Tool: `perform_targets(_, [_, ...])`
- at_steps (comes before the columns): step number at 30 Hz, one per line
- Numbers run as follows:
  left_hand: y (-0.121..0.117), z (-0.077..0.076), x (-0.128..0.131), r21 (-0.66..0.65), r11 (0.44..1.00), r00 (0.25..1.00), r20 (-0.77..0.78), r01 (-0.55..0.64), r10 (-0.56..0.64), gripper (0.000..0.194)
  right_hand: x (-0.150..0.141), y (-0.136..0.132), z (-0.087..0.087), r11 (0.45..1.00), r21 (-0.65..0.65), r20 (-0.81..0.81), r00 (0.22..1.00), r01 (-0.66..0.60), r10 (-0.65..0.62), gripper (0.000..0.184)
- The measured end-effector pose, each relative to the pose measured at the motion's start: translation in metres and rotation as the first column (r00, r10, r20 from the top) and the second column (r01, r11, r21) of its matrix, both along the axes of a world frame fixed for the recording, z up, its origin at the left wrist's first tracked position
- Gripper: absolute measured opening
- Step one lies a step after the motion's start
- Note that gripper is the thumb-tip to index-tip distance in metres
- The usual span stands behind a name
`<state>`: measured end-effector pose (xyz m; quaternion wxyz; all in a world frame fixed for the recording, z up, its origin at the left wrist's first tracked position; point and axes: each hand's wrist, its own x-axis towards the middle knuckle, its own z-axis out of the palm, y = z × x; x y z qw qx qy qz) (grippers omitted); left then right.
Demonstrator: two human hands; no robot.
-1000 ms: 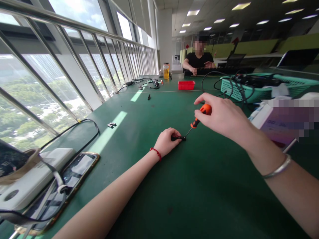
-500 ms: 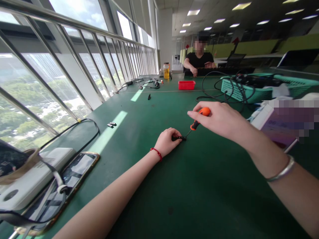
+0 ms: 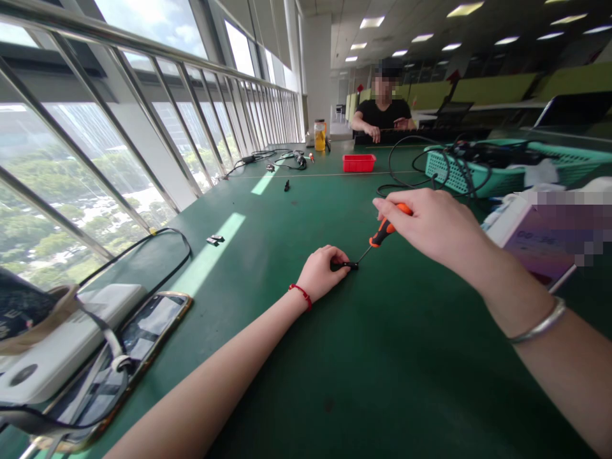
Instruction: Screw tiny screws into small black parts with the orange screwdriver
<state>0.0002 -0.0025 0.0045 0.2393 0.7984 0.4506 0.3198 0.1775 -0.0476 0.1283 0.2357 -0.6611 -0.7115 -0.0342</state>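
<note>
My left hand (image 3: 319,273) rests on the green table (image 3: 392,357) with its fingers pinched on a small black part (image 3: 346,265). My right hand (image 3: 430,223) is closed round the orange and black handle of a screwdriver (image 3: 384,233). The thin shaft slants down to the left and its tip meets the black part. A red cord is on my left wrist and a silver bangle on my right.
A phone (image 3: 138,344), a white box and a black cable lie at the near left. A teal basket (image 3: 502,169) with cables stands at the right, a red tray (image 3: 358,163) further back. A person in black sits at the far end. Small parts (image 3: 215,240) lie left.
My right hand has shifted on the screwdriver handle, dipping and then rising a little, as if turning it. My left hand and the black part have stayed put.
</note>
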Motion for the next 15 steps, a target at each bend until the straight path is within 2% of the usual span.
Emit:
perform_targets(3, [0.0005, -0.0003, 0.0002, 0.001, 1.000, 1.000, 0.004, -0.005, 0.005, 0.009, -0.0013, 0.0002, 0.0002, 0.999, 0.028, -0.028, 0.999, -0.028, 0.029, 0.023])
perform_targets(7, [0.0016, -0.0009, -0.0001, 0.004, 1.000, 1.000, 0.007, 0.001, -0.001, 0.010, -0.0018, 0.0003, 0.0000, 1.000, 0.015, -0.027, 0.999, -0.020, 0.020, 0.027])
perform_targets(10, [0.0017, -0.0005, -0.0004, -0.002, 1.000, 1.000, 0.004, 0.001, -0.001, 0.009, -0.0001, -0.0001, -0.0005, 1.000, -0.008, 0.004, 1.000, -0.011, 0.011, 0.038])
perform_targets(13, [0.0008, 0.0009, 0.0001, -0.012, 1.000, 1.000, 0.008, -0.003, 0.003, 0.008, 0.0005, 0.0005, -0.0012, 0.997, 0.029, -0.025, 0.998, -0.065, 0.065, 0.026])
perform_targets(15, [0.0001, 0.0018, 0.0007, -0.014, 1.000, 1.000, 0.011, -0.004, 0.004, 0.008, -0.0005, 0.0011, -0.0015, 0.995, 0.043, -0.056, 0.994, -0.092, 0.094, 0.032])
